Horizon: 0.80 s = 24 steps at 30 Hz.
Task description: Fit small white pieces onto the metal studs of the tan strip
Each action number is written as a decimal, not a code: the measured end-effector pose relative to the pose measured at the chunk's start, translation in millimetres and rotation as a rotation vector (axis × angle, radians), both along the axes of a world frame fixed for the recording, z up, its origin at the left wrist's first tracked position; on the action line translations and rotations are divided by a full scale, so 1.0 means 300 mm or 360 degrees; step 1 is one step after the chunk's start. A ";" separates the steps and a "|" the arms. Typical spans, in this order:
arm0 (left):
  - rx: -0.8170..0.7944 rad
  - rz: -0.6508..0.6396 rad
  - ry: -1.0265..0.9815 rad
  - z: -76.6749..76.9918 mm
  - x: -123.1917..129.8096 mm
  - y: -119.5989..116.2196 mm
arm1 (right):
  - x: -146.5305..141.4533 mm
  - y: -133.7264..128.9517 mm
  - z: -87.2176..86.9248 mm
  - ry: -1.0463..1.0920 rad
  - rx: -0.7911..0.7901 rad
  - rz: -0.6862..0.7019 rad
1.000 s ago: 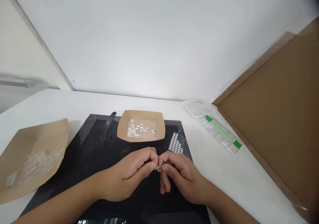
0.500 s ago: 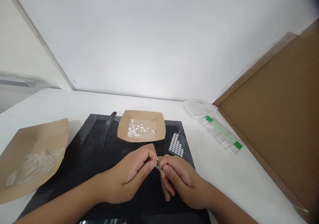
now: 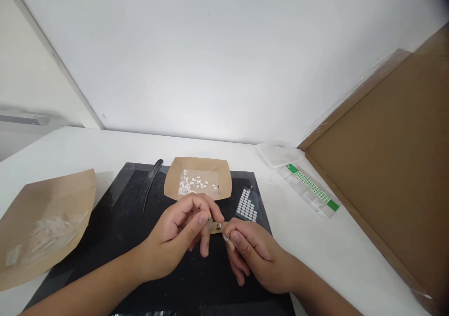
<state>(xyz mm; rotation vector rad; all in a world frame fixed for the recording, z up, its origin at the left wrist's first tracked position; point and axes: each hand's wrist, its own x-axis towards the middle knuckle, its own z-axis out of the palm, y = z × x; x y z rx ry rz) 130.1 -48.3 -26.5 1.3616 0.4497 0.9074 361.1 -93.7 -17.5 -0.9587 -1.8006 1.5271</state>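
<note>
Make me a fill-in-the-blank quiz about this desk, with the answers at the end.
The mat beneath the left hand and right hand is coloured ____. The dark curved strip lies to the ____ of the small paper tray. The label on the clear plastic case has ____ ends.

Missing words: black; left; green.

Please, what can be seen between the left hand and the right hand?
In the head view, a short tan strip with a small dark and shiny piece on it shows between the left hand and the right hand.
</note>
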 end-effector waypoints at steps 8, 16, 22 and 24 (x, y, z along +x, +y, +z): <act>0.0081 0.0016 -0.0003 0.002 0.004 0.006 | 0.004 -0.009 -0.016 0.0101 -0.0130 -0.0074; 0.0713 0.0332 0.0126 0.011 0.000 0.022 | 0.003 -0.005 -0.012 0.0119 -0.0091 -0.0088; 0.1192 0.0351 0.0367 0.018 -0.004 0.023 | -0.002 -0.007 -0.010 0.0064 -0.0078 -0.0069; 0.1257 0.0337 0.0409 0.015 -0.003 0.022 | -0.004 -0.009 -0.011 0.0064 -0.0080 -0.0072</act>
